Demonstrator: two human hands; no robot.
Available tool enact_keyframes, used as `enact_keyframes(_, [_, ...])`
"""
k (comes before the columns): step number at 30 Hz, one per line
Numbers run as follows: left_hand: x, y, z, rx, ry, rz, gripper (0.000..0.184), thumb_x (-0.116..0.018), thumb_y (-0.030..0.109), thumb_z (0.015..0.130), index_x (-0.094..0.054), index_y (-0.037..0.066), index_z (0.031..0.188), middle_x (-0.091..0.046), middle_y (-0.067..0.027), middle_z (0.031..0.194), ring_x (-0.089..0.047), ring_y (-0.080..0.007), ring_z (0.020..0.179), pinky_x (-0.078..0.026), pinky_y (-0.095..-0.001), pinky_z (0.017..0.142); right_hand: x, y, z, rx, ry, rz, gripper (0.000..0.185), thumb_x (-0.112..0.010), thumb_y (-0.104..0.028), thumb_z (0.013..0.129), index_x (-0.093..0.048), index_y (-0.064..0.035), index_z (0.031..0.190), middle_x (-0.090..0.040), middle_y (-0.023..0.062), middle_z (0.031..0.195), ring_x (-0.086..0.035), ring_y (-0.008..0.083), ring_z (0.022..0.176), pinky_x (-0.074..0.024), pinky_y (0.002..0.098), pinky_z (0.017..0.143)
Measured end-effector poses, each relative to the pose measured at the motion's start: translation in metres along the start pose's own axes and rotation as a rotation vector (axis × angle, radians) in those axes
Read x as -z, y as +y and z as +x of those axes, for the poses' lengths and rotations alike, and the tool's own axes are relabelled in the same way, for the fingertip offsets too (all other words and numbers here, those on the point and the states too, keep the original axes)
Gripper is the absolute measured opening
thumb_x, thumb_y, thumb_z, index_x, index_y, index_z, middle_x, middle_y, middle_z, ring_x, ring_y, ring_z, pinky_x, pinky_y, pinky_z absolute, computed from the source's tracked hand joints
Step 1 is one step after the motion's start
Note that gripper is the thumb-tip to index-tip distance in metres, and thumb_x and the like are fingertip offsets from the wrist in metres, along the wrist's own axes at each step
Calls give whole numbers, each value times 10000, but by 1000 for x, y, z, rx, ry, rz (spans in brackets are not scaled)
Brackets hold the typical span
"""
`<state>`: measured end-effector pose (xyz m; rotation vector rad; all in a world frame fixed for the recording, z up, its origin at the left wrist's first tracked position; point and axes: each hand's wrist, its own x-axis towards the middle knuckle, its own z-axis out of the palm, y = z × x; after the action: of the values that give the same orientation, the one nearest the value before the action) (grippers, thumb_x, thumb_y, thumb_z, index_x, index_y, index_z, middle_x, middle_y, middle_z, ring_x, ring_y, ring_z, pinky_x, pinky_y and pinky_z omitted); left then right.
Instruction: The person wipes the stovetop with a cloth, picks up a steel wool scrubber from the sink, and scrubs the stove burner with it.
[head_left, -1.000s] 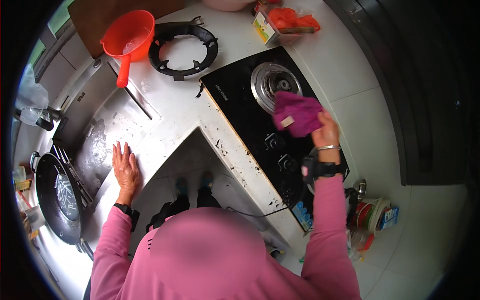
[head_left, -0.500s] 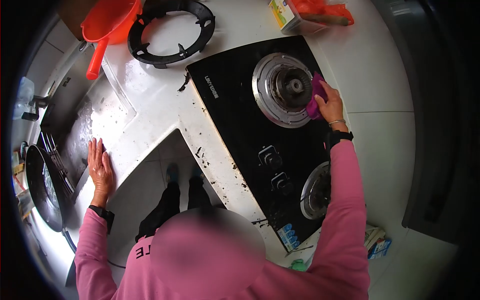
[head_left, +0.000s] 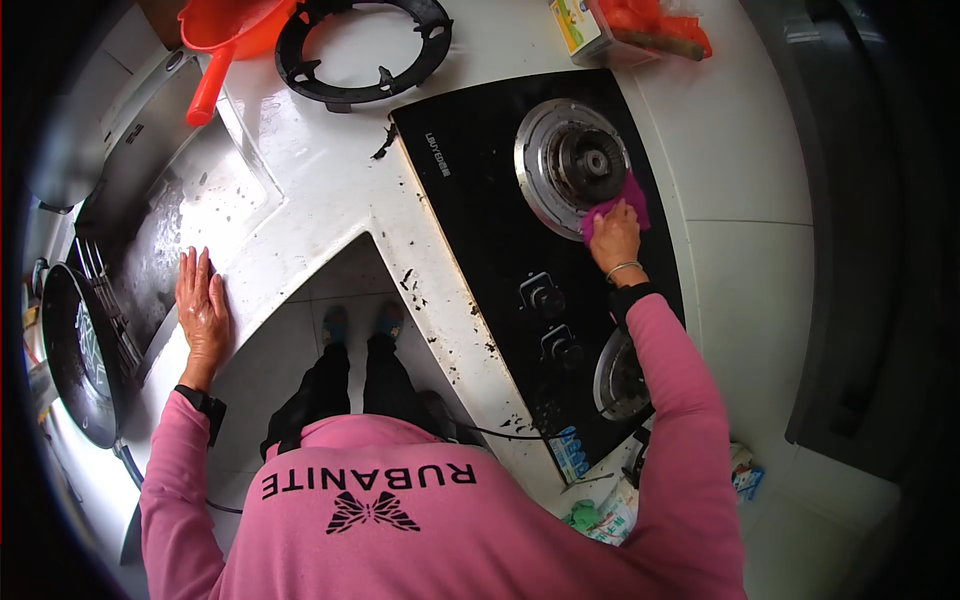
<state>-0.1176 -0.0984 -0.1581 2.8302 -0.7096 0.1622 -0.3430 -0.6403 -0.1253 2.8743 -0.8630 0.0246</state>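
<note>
A purple cloth is gripped in my right hand, pressed against the lower right rim of the burner on the black gas stove. The burner's round cap stands bare, with its pan support off. My left hand lies flat with fingers stretched on the white counter at the sink's edge, holding nothing. Two control knobs and a second burner, partly hidden by my right arm, are nearer to me on the stove.
The black pan support ring and a red plastic dipper lie at the back. Left is the metal sink with a frying pan beside it. Dark crumbs dot the counter along the stove. A clear box stands far right.
My right hand has moved with the cloth from the right side of the burner round to its near lower edge. My left hand stays flat on the counter. The view has shifted slightly.
</note>
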Motion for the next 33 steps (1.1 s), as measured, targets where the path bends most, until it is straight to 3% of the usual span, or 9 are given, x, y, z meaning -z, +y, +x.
enact_keyframes(5, [-2,-3,-1,-6,0,-4,412,-407,223,915,-393,76,1300,-329,-133,1377,-257,-298,1297,-213,-409,1047,18,-74,-1,-106,-328,19,260,-555,-232,749,-645,11,757,-597,222,930,-525,352,919,-424,460,753])
enact_keyframes(9, [-2,-4,-2,4,1,-16,415,-417,227,911,-396,76,1297,-323,-134,1381,-262,-301,1292,-218,-408,1042,27,-132,4,-18,-334,122,251,-586,-173,667,-651,26,805,-582,243,982,-492,416,982,-397,463,855])
enact_keyframes(11, [1,-2,-2,28,-19,-34,417,-427,226,906,-401,74,1294,-318,-131,1385,-260,-302,1293,-220,-411,1040,13,-162,2,-161,-194,-36,388,-578,-138,675,-579,120,964,-407,336,1216,-411,449,1115,-332,480,947])
enact_keyframes(20, [5,-5,-5,13,-22,-82,418,-449,210,889,-416,60,1277,-337,-160,1363,-262,-315,1289,-226,-426,1034,23,-202,-37,219,257,466,157,-489,-60,780,-573,31,876,-554,245,1061,-500,368,1065,-417,411,890])
enact_keyframes(24, [3,-6,-6,-3,-2,-87,416,-444,195,886,-415,54,1276,-349,-165,1353,-258,-316,1290,-224,-422,1036,60,-169,-43,-173,144,921,179,-499,-141,841,-483,3,736,-433,178,591,-507,219,557,-375,401,521])
enact_keyframes(26, [4,-3,-3,9,4,-91,415,-443,191,886,-414,53,1276,-350,-164,1352,-257,-317,1290,-222,-420,1037,75,-136,-33,-742,-4,1707,146,-478,-97,851,-507,-57,714,-451,-10,622,-452,132,579,-406,331,553])
enact_keyframes(27, [4,-3,-3,9,-1,-94,414,-442,187,886,-414,52,1276,-351,-160,1352,-256,-316,1291,-220,-419,1039,63,-105,-26,-649,89,1807,119,-448,-74,853,-540,-82,777,-515,-30,724,-512,131,659,-456,323,625])
enact_keyframes(29, [6,-3,-4,21,-9,-96,414,-442,182,885,-414,50,1276,-353,-156,1352,-255,-315,1292,-218,-417,1041,99,-63,-12,-771,83,1906,194,-383,-83,871,-558,-55,949,-590,86,962,-586,228,883,-478,416,812])
enact_keyframes(33, [6,-2,0,46,-34,-100,419,-450,166,878,-412,53,1280,-349,-146,1357,-251,-313,1294,-212,-423,1044,95,37,30,-920,329,1726,241,-400,-192,907,-542,-46,1034,-613,111,953,-618,269,847,-522,441,737])
